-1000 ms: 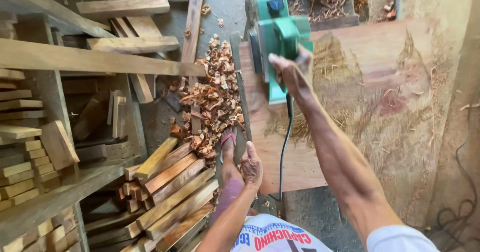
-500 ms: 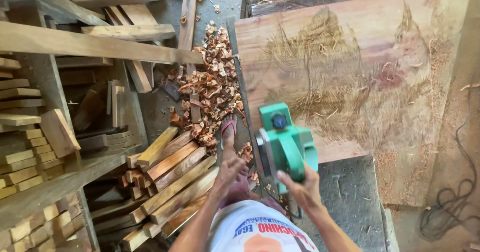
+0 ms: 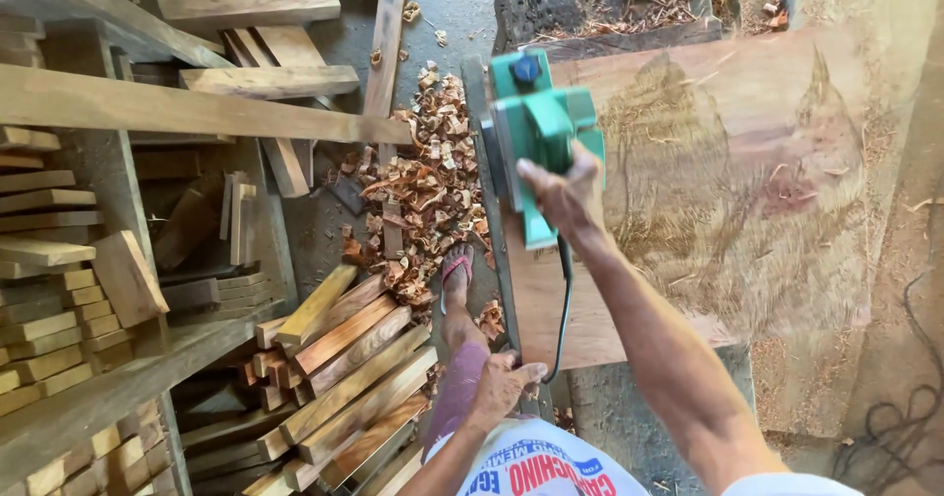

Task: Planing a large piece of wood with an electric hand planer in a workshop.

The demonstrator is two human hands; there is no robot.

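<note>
Right hand (image 3: 559,193), fingers wrapped round the green electric planer (image 3: 536,127), upper centre; slab (image 3: 708,211) runs lengthwise up-frame; left hand (image 3: 503,386) grips its near corner.

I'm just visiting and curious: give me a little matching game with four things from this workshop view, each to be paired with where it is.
Things:
1. planer
2. left hand
3. shavings
4. wood blocks

Places:
A. heaped on the floor left of the plank
B. stacked at lower left, beside the person's leg
C. on the plank, under the right hand
D. at the plank's near corner

Pairs: 1-C, 2-D, 3-A, 4-B
</note>
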